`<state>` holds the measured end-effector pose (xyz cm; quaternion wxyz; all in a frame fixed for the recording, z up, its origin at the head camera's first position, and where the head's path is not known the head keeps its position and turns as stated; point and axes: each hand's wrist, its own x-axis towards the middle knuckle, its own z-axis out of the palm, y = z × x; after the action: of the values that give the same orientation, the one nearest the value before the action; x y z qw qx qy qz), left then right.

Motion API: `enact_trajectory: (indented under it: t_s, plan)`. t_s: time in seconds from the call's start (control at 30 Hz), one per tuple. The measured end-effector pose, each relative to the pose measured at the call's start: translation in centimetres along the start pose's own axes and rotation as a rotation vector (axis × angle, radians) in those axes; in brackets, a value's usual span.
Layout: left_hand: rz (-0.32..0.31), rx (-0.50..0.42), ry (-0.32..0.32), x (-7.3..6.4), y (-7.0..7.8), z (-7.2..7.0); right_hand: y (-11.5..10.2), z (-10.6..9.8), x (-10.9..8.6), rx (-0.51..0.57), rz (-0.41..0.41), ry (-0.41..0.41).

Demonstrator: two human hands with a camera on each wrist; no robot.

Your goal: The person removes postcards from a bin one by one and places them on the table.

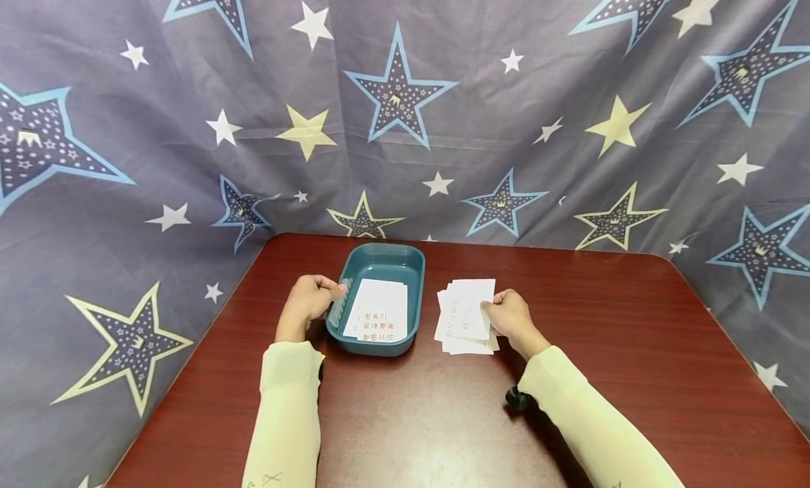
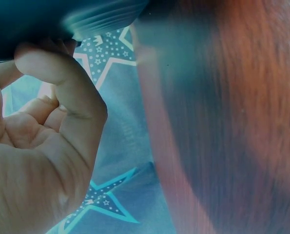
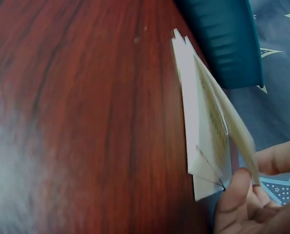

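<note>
At 11 o'clock, the left hand (image 1: 309,302) grips the teal tray (image 1: 387,265), seemingly to steady it; at 1 o'clock, the right hand (image 1: 514,319) pinches a top card (image 1: 468,302), tilted, likely to clear the pile (image 1: 467,347).

My left hand (image 1: 306,305) grips a tray (image 1: 387,256) of smooth, glossy plastic, ribbed along its side, toward the left edge of the table (image 1: 607,319). My right hand (image 1: 515,319) pinches smooth, matt paper (image 1: 468,309). The table shows glossy wood grain; beyond its far edge hangs creased, matt cloth (image 1: 430,164).
</note>
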<state>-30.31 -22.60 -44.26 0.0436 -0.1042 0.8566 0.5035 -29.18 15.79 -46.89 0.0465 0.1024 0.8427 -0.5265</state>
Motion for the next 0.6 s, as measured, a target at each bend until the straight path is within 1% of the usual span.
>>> enact_trajectory:
  t_s: [0.13,0.27,0.43,0.53,0.6]
  plan:
    - [-0.002,0.006,0.004,0.05,0.05,0.03,0.07,-0.5,-0.33,-0.155,-0.018,-0.025]
    - [0.002,0.011,0.001,0.1,0.04,-0.03,0.32,-0.81,-0.4,-0.307,-0.044,-0.017]
    - [0.004,0.017,0.003,0.15,-0.01,-0.02,0.61,-0.78,-0.42,-0.423,-0.068,0.022]
    - [0.004,0.015,-0.001,0.13,-0.03,-0.01,0.71,-0.62,-0.4,-0.491,-0.059,0.042]
    - [0.004,0.015,-0.002,0.11,-0.03,0.03,0.69,-0.52,-0.39,-0.517,-0.053,0.05]
